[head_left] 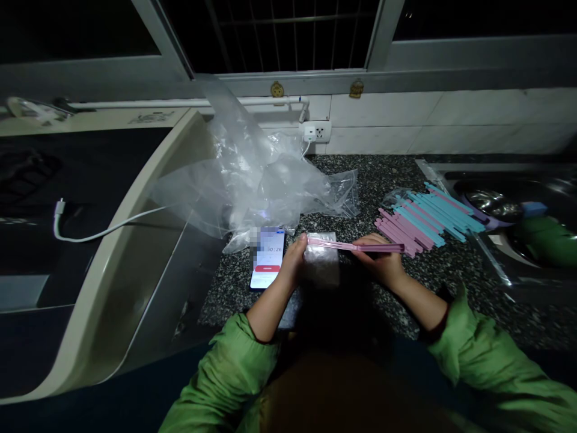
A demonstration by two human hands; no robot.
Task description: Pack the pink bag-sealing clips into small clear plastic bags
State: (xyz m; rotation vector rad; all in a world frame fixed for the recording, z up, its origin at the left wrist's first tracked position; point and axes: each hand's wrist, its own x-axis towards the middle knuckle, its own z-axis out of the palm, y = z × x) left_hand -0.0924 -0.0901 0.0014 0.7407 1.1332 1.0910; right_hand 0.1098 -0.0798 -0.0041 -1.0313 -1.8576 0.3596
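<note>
Between my two hands a long, thin pink plastic stick (331,243) is held level, pale on its left half and darker on its right. My left hand (293,263) pinches its left end, fingers closed. The fingers of my right hand (381,264) are closed around its darker part, near the middle. Just under the stick lies a small clear plastic packet (325,270) on the counter. A loose pile of pink and light-blue plastic sticks (428,216) is spread beyond my right hand. Left of my left hand lies a phone (267,280) with its screen lit.
Large crumpled clear plastic bags (270,180) cover the back of the speckled counter (369,174). A stove (135,216) with a white cable (112,228) stands left. The sink (487,258), holding metal ware, is right. A charger sits in the wall socket (320,132).
</note>
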